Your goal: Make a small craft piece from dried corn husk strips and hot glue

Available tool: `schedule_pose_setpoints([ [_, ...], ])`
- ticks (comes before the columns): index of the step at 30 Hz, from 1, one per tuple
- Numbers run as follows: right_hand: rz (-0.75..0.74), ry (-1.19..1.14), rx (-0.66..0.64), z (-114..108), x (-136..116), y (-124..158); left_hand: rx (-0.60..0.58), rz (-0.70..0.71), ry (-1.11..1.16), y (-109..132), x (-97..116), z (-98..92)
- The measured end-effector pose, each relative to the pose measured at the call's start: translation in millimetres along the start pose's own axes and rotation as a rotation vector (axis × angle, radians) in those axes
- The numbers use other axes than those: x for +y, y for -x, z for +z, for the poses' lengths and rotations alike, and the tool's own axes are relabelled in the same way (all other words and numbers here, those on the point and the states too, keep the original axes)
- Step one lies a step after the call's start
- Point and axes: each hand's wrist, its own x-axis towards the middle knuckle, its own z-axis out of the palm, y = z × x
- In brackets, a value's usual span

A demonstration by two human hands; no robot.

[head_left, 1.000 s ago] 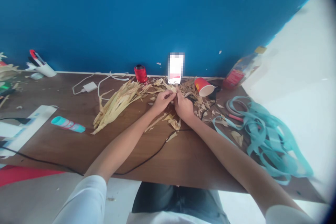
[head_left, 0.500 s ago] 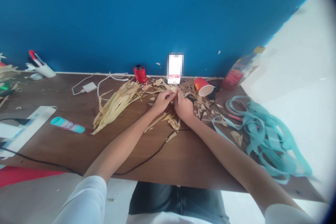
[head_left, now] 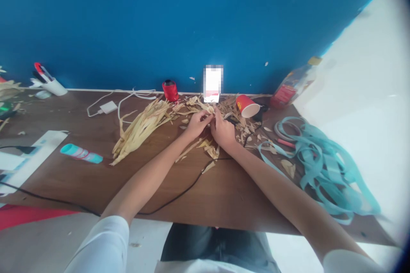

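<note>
My left hand [head_left: 197, 124] and my right hand [head_left: 223, 130] meet at the middle of the brown table. Between their pinched fingertips is a pale piece of corn husk [head_left: 209, 109], mostly covered by the fingers. Both hands are closed on it, with thumbs and forefingers close together. Left of my hands lies a bundle of dried corn husks [head_left: 141, 131], spread toward the back. Torn husk scraps [head_left: 211, 150] lie just below the hands, and more husk bits [head_left: 248, 128] are scattered to their right.
Behind my hands a bright phone screen [head_left: 213, 83] leans against the blue wall, beside a red roll [head_left: 170, 90]. A red paper cup [head_left: 248, 106] lies tipped over. Teal ribbon [head_left: 320, 166] is heaped at right near a bottle [head_left: 291, 87]. A black cable [head_left: 179, 196] crosses the table.
Both hands stay in nearly the same place, with only slight finger movement at the husk piece. The whole view has shifted a little.
</note>
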Motion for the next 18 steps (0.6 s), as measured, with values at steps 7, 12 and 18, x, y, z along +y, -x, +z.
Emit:
schedule_pose_setpoints([
  [7,-0.034,-0.247,0.093,-5,2,-1,0.020,-0.067,0.152,-2,-2,-1.1],
  [12,0.014,-0.604,0.189,-15,12,-16,-0.010,-0.116,0.200,-2,-1,-1.2],
  [18,0.172,-0.832,0.122,-47,40,-44,-0.006,-0.132,0.236,-2,1,-1.7],
])
